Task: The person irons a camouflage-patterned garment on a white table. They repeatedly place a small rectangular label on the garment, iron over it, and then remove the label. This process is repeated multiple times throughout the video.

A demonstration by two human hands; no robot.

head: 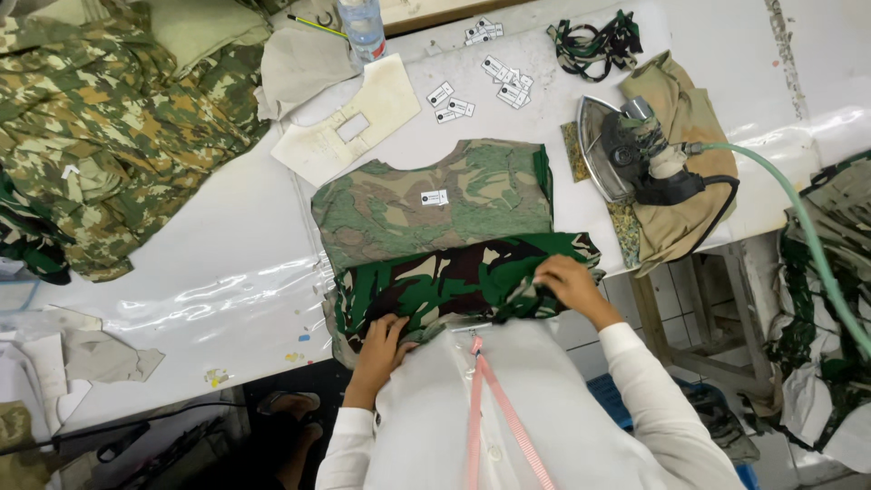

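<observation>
Dark camouflage fabric (454, 281): soft, light, limp; flat on counter (227, 236) under both hands. Left fingers (386, 328) pressing near hem; right fingers (555, 272) curled, pinching far fold. Best gripped at edges. Iron (626, 150) beyond right fingers.

Under the left hand (381, 340) and the right hand (569, 283) lies a dark camouflage cloth (454, 281), deep green with black and brown blotches. Just past both hands is a faded camouflage shirt (426, 204) in pale green and tan, with a small white tag (435, 197) on it. Both sleeves (649, 390) are white, and a pink strap (504, 417) hangs between them. Far out from the left hand is a pile of camouflage clothes (100, 127) in tan, green and brown. Past the right hand sits a silver and black iron (626, 150) on a tan cloth (680, 181), with a light green hose (798, 218). The table (227, 236) is white.
</observation>
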